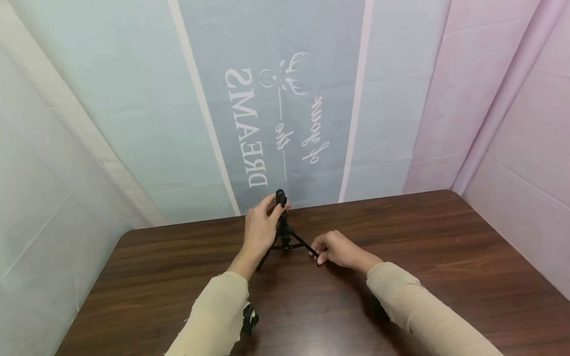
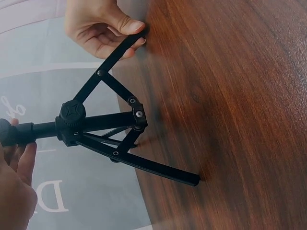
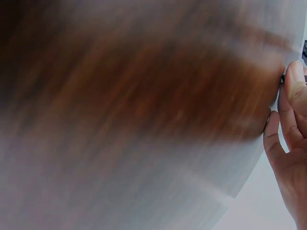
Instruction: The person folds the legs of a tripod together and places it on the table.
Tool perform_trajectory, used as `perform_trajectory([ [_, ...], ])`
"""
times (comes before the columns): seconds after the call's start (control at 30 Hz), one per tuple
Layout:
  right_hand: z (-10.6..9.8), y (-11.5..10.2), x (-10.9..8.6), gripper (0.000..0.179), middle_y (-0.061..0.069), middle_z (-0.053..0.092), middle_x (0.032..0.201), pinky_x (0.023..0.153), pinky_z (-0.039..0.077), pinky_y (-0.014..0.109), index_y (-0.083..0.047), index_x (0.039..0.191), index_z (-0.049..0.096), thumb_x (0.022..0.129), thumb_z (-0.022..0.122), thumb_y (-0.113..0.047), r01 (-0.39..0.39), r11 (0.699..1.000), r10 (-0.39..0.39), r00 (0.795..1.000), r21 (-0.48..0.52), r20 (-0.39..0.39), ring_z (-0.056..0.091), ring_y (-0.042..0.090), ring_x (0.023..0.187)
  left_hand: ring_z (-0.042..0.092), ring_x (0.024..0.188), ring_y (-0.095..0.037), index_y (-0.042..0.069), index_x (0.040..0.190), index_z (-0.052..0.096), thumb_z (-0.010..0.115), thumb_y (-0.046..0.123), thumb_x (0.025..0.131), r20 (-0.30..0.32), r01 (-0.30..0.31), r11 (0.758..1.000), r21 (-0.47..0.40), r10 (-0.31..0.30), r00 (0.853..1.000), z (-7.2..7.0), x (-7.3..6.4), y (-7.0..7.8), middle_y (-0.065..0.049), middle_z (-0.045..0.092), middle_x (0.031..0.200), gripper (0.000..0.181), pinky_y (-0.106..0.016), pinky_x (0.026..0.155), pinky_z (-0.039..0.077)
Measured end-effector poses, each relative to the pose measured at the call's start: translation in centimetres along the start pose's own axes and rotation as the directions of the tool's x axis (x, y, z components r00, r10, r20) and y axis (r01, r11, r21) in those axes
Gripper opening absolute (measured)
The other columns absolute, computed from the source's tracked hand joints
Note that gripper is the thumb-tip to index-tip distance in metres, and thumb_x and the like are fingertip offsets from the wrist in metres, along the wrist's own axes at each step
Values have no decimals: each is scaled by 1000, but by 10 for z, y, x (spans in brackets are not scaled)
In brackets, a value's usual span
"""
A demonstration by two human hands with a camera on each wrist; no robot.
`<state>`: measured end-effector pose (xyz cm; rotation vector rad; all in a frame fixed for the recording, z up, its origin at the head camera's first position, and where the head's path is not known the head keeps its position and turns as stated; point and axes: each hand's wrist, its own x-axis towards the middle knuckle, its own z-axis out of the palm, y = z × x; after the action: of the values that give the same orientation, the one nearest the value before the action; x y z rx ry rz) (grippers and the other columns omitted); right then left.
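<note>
A small black tripod (image 1: pixel 285 232) stands near the table's back edge with its legs spread. My left hand (image 1: pixel 260 225) grips its upper column, thumb and fingers around the shaft below the top. At the right, my right hand (image 1: pixel 336 249) pinches the end of one leg between thumb and fingers. In the left wrist view the tripod's round knob (image 2: pixel 72 113), hinged braces and a second leg (image 2: pixel 163 175) show plainly, and the right thumb (image 2: pixel 130 25) lies on the leg tip. The right wrist view shows my right hand (image 3: pixel 292 163) at its edge, the tripod mostly out of frame.
The brown wooden table (image 1: pixel 311 316) spreads under both arms. Behind it hangs a pale cloth backdrop (image 1: pixel 282 33) with mirrored lettering, close to the tripod. Light cloth walls (image 1: pixel 539 132) stand at the sides. A black strap piece (image 1: pixel 249 318) shows at the left sleeve.
</note>
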<state>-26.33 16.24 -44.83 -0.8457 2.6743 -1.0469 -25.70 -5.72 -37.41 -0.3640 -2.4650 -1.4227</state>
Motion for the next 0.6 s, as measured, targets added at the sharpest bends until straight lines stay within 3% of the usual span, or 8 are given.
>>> perform_trajectory([
  [0.23, 0, -5, 3, 15, -7, 68, 77, 66, 53, 24, -8, 91, 76, 80, 79, 1, -20, 1000, 20, 1000, -7, -6, 61, 5, 71, 67, 101, -17, 19, 127, 67, 57, 27, 103, -5, -14, 1000, -12, 14, 1000, -1, 2, -1, 5, 73, 108, 28, -38, 80, 52],
  [0.6, 4, -8, 9, 14, -6, 68, 76, 65, 53, 25, -9, 91, 76, 80, 80, -1, -40, 999, 39, 999, -23, -22, 61, 6, 70, 65, 109, -18, 19, 126, 67, 58, 29, 102, -2, -3, 1000, -23, 3, 1000, -5, 3, -1, 5, 74, 107, 28, -41, 90, 52],
])
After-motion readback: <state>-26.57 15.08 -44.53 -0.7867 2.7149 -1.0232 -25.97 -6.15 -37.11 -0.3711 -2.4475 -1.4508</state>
